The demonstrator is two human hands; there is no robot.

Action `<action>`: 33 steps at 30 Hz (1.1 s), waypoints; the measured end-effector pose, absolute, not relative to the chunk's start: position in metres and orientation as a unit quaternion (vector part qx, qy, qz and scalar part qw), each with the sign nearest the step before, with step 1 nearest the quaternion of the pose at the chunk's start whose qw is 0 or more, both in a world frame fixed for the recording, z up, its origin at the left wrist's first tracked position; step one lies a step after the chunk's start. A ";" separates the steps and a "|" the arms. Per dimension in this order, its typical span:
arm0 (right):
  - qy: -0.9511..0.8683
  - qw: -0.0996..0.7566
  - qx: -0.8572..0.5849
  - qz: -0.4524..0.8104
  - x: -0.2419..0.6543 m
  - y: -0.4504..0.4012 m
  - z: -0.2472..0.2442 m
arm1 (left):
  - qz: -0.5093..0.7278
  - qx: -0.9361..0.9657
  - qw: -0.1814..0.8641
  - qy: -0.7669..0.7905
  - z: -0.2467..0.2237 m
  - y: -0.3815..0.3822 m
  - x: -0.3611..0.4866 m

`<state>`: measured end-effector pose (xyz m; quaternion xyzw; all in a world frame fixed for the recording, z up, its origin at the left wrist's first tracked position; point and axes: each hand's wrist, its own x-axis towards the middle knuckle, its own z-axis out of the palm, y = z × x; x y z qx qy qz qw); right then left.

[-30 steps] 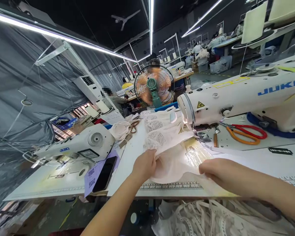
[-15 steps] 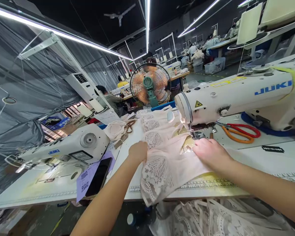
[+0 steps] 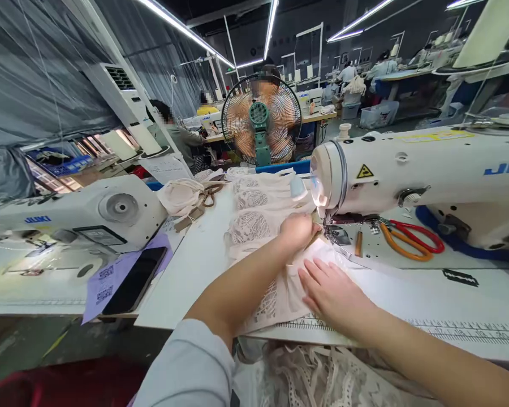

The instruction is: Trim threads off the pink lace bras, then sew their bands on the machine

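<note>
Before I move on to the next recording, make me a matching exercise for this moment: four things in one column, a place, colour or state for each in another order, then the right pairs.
Column one
1. Right hand
2. Phone
3. Fan
4. Razor blade

Column two
A. Round, green at its centre
B. Lying on the purple sheet
C. Small, dark and slotted
D. Fingers spread over pale fabric

Pairs: 1-D, 2-B, 3-A, 4-C

A pale pink garment (image 3: 293, 294) is laid, creased, on the white tabletop (image 3: 182, 282). Its lace part (image 3: 268, 302) is turned leftward.
</note>
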<state>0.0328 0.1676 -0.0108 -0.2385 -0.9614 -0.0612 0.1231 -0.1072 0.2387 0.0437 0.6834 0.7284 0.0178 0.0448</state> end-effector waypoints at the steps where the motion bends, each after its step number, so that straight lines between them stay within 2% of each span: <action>1: -0.965 0.118 -0.225 -0.058 0.034 0.174 -0.011 | 0.020 0.675 0.047 0.736 0.042 0.245 -0.108; 6: -0.978 0.102 -0.177 -0.035 0.041 0.200 -0.010 | 0.004 0.648 0.085 0.757 0.045 0.265 -0.114; 11: -0.978 0.118 -0.174 -0.002 0.044 0.206 -0.012 | 0.001 0.685 0.058 0.727 0.062 0.244 -0.116; 18: -0.968 0.155 -0.184 0.068 0.049 0.205 -0.006 | 0.004 0.865 0.078 0.495 0.042 0.186 -0.121; 26: -0.963 0.226 -0.148 -0.026 0.086 0.205 -0.022 | 0.024 0.876 0.015 0.482 0.024 0.192 -0.126; 33: -0.953 0.258 -0.156 -0.022 0.092 0.208 -0.025 | 0.008 0.870 0.002 0.492 0.027 0.198 -0.125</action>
